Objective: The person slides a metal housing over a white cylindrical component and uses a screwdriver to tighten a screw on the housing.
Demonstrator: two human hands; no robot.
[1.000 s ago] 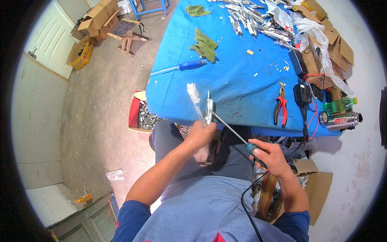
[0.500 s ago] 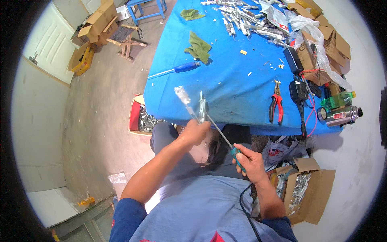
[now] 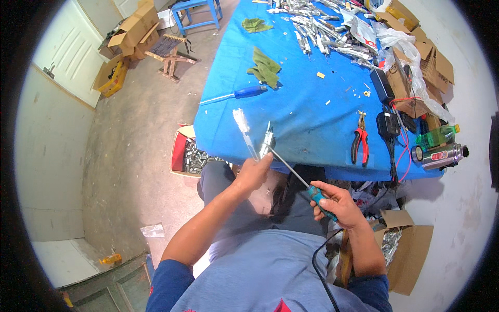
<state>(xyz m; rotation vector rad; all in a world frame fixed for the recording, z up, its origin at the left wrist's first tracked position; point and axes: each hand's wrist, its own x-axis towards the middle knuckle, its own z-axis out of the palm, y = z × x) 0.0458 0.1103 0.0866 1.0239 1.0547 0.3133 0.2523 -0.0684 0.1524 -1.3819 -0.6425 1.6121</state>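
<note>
Head view, looking down over my lap at the near edge of the blue table (image 3: 312,104). My left hand (image 3: 253,174) is closed around a small metal part (image 3: 266,141) and a clear plastic strip (image 3: 243,127), both sticking up out of the fist just in front of the table edge. My right hand (image 3: 335,203) is wrapped around the teal handle of a screwdriver (image 3: 293,174); its thin shaft runs up and left, with the tip at the metal part. A black cable (image 3: 318,265) trails down across my shirt below the right hand. On the table, well apart from my hands: a blue-handled screwdriver (image 3: 236,95) near the left edge, a green rag (image 3: 265,67) beyond it, red pliers (image 3: 359,143) to the right, black adapters (image 3: 384,104) with red wire, and a scatter of metal pieces (image 3: 317,31) at the far end. A box of metal parts (image 3: 189,153) sits on the floor under the table's left corner. Cardboard boxes (image 3: 410,249) stand by my right side.
</note>
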